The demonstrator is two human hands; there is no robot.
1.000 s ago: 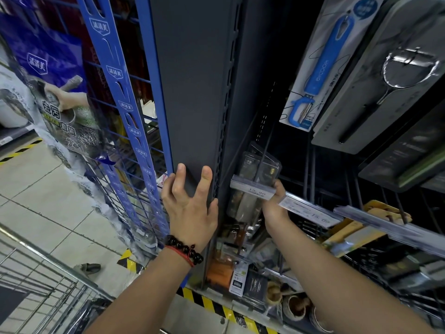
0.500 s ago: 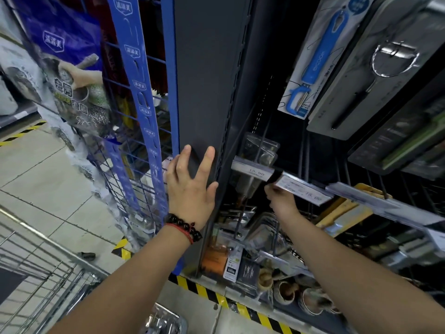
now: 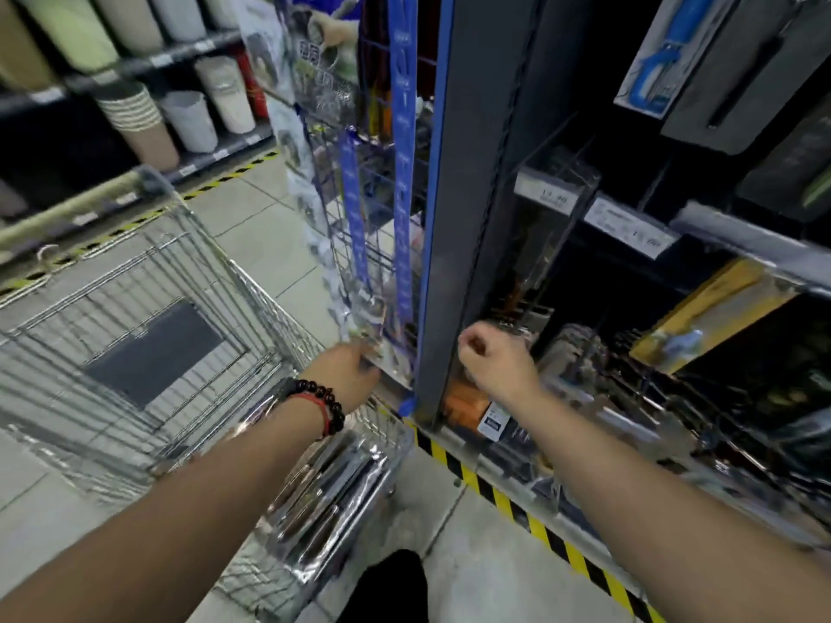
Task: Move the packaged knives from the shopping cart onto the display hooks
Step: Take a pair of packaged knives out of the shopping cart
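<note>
Knives (image 3: pixel 314 501): clear shiny packs with dark handles, stacked in your cart's (image 3: pixel 135 281) near corner, long axes running from near-left up toward the shelving. Left hand (image 3: pixel 348 375): above the cart's rim, grip unclear through blur. Right hand (image 3: pixel 494 364): fisted, empty, before the hooks (image 3: pixel 544 258). Grey post (image 3: pixel 467 195) stands between both hands.

Counted in view: two hands, left (image 3: pixel 348 375) and right (image 3: pixel 492 364). One shopping cart (image 3: pixel 135 281). One stack of packaged knives (image 3: pixel 323 492) in the cart, number unreadable through blur. Two price tags (image 3: pixel 546 195) on hook ends. One blue peeler (image 3: pixel 661 51) hanging above. One beaded bracelet (image 3: pixel 321 400).
</note>
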